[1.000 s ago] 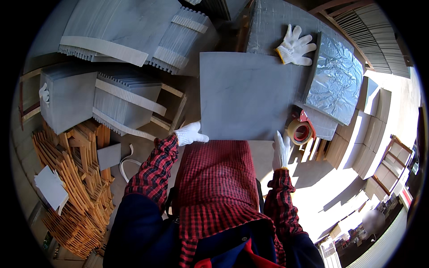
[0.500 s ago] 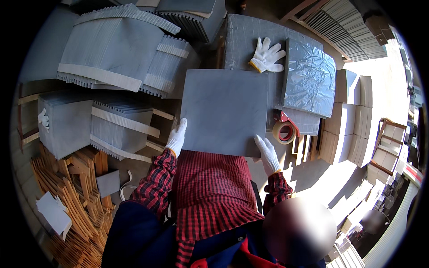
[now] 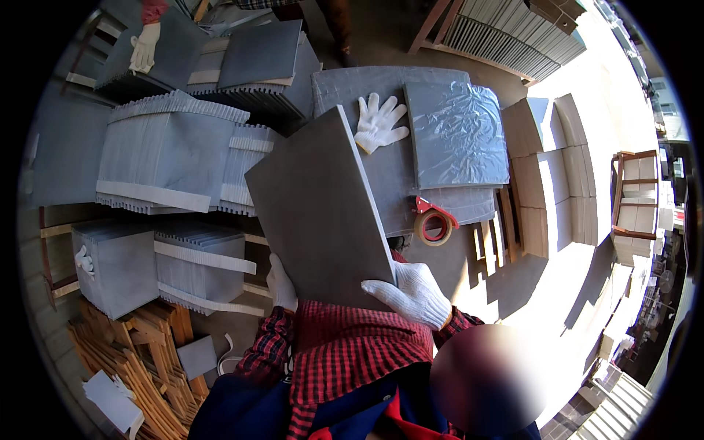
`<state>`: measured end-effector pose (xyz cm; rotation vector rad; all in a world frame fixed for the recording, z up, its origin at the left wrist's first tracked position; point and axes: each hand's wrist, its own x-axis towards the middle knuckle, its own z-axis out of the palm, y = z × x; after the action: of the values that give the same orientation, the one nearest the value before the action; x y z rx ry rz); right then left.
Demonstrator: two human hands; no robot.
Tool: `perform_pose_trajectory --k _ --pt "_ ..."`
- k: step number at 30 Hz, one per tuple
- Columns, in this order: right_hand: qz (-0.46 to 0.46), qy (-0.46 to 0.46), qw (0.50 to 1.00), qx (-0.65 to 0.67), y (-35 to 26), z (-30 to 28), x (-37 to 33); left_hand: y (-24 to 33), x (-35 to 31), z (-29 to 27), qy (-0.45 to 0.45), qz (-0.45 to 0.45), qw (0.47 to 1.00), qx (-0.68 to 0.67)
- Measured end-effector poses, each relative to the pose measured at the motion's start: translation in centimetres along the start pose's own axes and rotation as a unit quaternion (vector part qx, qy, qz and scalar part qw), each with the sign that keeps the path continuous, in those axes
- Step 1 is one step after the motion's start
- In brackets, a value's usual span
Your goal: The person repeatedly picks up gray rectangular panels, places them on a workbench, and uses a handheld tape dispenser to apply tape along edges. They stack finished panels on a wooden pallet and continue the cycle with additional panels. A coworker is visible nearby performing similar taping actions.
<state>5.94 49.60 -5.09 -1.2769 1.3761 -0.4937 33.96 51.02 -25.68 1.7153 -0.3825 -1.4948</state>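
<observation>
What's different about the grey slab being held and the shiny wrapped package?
The grey slab is held tilted; the wrapped package lies flat. The grey slab looks plain and dull, but the wrapped package looks crinkly and shiny. Both are greyish.

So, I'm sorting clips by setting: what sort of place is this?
Probably a slab or tile storage and packing area: grey slabs stand in close rows, and a tape dispenser lies near a plastic-wrapped package.
</observation>
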Motion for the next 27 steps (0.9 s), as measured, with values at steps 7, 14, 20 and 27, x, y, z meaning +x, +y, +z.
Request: perform_pose_trajectory --k 7,14,20,27 --pt "-0.309 0.072 0.879 -0.356 -5.0 -11.2 -1.4 7.0 9.3 13.5 -0.487 0.224 0.761 -0.366" --pt "-0.259 0.266 0.807 -0.459 0.1 -22.2 -4.0 12.9 7.0 36.8 -0.592 0.357 0.503 -0.518" --pt "-0.085 0.356 0.839 0.403 4.6 -24.3 -5.4 10.8 6.5 43.9 -0.594 0.347 0.486 -0.539" --pt "0.043 0.111 0.958 0.263 17.6 -23.4 -11.0 9.3 7.5 46.2 -0.574 0.318 0.535 -0.533"
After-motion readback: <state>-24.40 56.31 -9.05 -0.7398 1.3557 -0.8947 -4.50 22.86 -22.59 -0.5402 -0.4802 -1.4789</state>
